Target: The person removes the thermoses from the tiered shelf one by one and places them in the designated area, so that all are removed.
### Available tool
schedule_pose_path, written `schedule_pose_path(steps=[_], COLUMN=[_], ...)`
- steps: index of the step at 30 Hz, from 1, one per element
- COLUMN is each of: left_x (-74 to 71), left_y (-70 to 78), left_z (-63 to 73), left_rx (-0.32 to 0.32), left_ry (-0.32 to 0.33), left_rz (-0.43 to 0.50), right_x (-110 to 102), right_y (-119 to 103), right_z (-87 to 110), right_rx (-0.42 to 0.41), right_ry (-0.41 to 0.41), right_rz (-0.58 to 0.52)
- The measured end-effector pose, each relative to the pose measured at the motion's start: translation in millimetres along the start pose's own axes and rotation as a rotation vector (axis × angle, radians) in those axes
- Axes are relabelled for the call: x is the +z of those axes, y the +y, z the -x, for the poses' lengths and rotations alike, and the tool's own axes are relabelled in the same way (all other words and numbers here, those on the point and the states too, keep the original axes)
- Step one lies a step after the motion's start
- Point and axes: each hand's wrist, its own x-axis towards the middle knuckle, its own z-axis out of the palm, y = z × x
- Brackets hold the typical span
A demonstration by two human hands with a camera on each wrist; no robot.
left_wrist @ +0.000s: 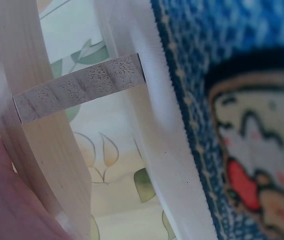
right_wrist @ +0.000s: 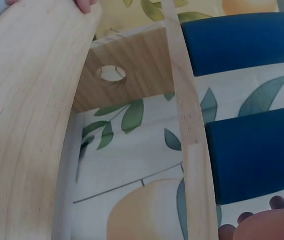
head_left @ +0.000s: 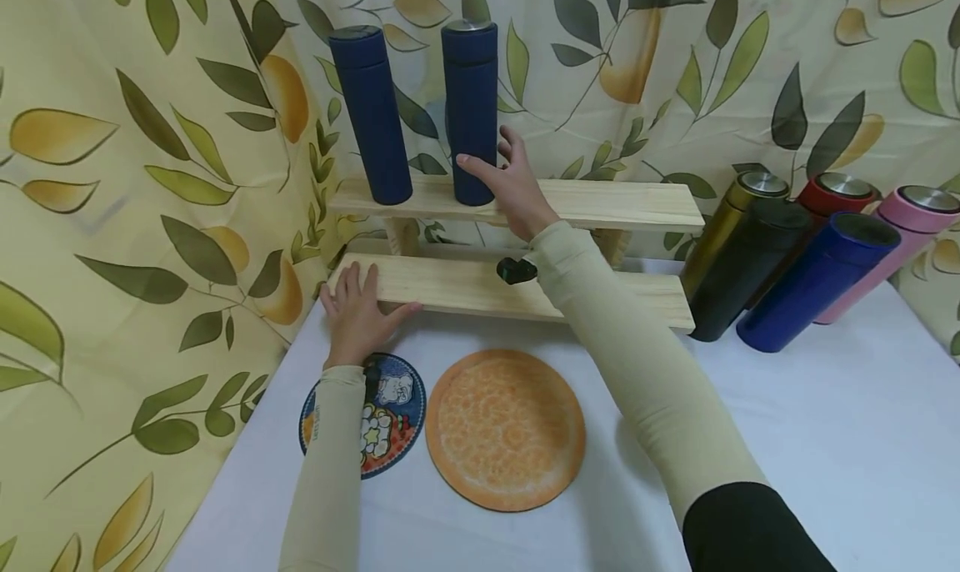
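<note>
Two dark blue bottles stand on the upper board of a wooden two-tier shelf [head_left: 615, 203]: a left bottle [head_left: 371, 117] and a right bottle [head_left: 471, 97] with a silvery lid top. My right hand [head_left: 517, 184] is beside the right bottle, its thumb overlapping the bottle's lower front in the head view. The right wrist view shows a gap between that hand's fingers [right_wrist: 269, 225] and the bottle [right_wrist: 259, 155]. Fingers spread, my left hand [head_left: 358, 318] rests on the left end of the lower board [head_left: 450, 284].
A round blue patterned mat [head_left: 401, 388] lies partly under my left forearm, beside an orange round mat [head_left: 506, 430]. Right of the shelf stand several bottles, among them a black one [head_left: 750, 268], a blue one [head_left: 817, 280] and a pink one [head_left: 911, 222]. Leaf-patterned cloth hangs behind.
</note>
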Motion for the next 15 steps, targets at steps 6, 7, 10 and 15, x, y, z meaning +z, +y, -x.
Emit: schedule_pose_path(steps=[6,7,10,15], left_x=[0.6,0.9,0.5,-0.6], left_y=[0.7,0.6,0.9,-0.8], left_z=[-3.0,-3.1,-2.4,-1.3], left_rx=[0.001,0.0,-0.006,-0.013], left_ry=[-0.009,-0.01,-0.01,-0.008], left_rz=[-0.004,-0.002,-0.002,0.017], right_x=[9,10,13,18], right_y=[2,3,6,10], right_z=[-12.4,-14.2,-17.9,-22.7], right_rx=[-0.017,-0.019,-0.025,-0.004], right_ry=[0.013,0.017,0.03,0.042], right_rz=[-0.098,-0.11,-0.129,-0.104])
